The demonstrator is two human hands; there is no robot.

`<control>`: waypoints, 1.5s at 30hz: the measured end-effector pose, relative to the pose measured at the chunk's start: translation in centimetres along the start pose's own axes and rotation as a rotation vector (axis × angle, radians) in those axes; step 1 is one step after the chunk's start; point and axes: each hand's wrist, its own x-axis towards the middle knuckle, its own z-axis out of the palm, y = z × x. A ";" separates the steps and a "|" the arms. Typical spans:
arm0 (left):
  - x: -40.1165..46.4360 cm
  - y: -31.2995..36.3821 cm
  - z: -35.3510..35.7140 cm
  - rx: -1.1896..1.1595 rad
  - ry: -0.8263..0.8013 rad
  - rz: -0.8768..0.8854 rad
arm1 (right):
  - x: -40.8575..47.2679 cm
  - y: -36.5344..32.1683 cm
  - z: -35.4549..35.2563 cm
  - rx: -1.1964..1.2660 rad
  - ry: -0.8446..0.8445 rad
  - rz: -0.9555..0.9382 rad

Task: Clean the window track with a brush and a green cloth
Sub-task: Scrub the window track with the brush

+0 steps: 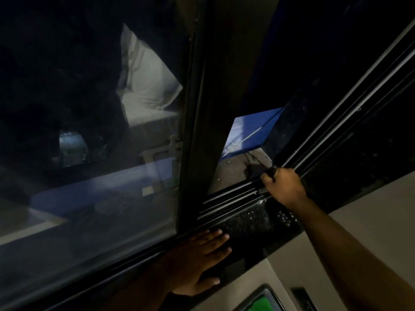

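Note:
The window track runs diagonally from the lower left to the upper right, with dark metal rails. My right hand rests over the rails, its fingers closed around a small dark thing that looks like the brush handle; the bristles are hidden. My left hand lies flat, fingers apart, on the black sill beside the sliding pane's frame. The green cloth shows at the bottom edge, lying in a dark-rimmed container.
The closed glass pane fills the left half and reflects the room. Through the opening a blue surface and a grey ledge lie outside. A pale wall runs below the sill. The light is dim.

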 end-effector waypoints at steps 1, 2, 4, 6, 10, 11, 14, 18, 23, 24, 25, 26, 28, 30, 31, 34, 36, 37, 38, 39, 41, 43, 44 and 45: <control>0.0 0.0 0.0 0.003 0.000 0.000 | -0.2 -0.4 0.2 0.285 -0.028 0.063; 0.1 0.0 0.0 0.005 0.000 0.003 | -0.4 -0.7 0.2 0.536 -0.073 0.123; 0.0 0.0 0.0 0.001 -0.002 0.010 | -0.6 -1.0 -0.8 0.838 -0.125 0.163; 0.0 0.0 0.1 0.006 0.005 0.011 | -0.6 -0.9 -2.3 0.949 -0.091 0.161; 0.1 0.0 0.1 0.021 0.010 0.011 | -0.1 0.5 -2.2 0.815 -0.096 0.118; 0.1 0.0 0.1 0.021 0.011 0.012 | 0.1 1.1 -1.5 0.676 -0.101 0.091; 0.1 -0.1 0.4 0.005 0.007 0.015 | 0.7 2.7 -1.0 0.104 0.111 -0.002; 0.1 -0.1 0.3 0.009 0.018 0.020 | 1.3 2.4 -2.4 -0.186 0.383 -0.110; 0.2 0.0 0.5 -0.033 -0.008 0.011 | -0.7 -0.6 1.5 -0.061 0.103 -0.088; 0.3 -0.1 0.5 -0.023 -0.005 0.013 | -1.6 -1.8 2.6 0.022 0.088 -0.121; 0.2 0.0 0.5 -0.010 -0.001 0.015 | -2.7 -3.3 3.5 0.118 0.069 -0.153; 0.2 0.0 0.6 -0.002 0.002 0.015 | -3.8 -4.9 4.3 0.256 0.032 -0.170; 0.0 0.1 0.6 -0.005 0.006 0.018 | -5.5 -7.5 5.1 0.562 -0.116 -0.119; -0.1 0.1 0.6 -0.003 0.029 0.020 | -5.9 -8.4 5.1 0.743 -0.236 -0.013; -0.1 0.2 0.6 0.003 0.043 0.022 | -5.6 -8.1 4.7 0.781 -0.245 0.021; -0.1 0.2 0.6 0.028 0.087 0.037 | -3.6 -5.0 2.9 0.732 -0.126 0.132; -0.1 0.1 0.8 0.029 0.106 0.041 | -2.0 -1.9 1.2 0.470 0.076 0.112; -0.1 0.1 0.9 0.023 0.116 0.041 | -1.3 -0.3 0.2 0.244 0.172 0.081; -0.1 0.1 1.0 0.014 0.129 0.043 | -0.8 0.8 -0.7 0.038 0.232 0.050; -0.1 0.0 1.0 0.010 0.142 0.045 | -0.5 1.5 -1.4 -0.083 0.264 0.032; -0.1 0.0 1.1 0.006 0.145 0.050 | -0.6 2.0 -1.5 -0.205 0.258 0.001; -0.1 0.0 1.2 0.001 0.144 0.051 | -1.6 1.1 0.3 -0.273 0.157 -0.045; -0.1 0.0 1.2 -0.003 0.142 0.047 | -2.6 0.3 1.7 -0.235 0.099 -0.070; 0.0 0.0 1.2 -0.004 0.130 0.046 | -3.7 -0.6 2.8 -0.118 0.078 -0.089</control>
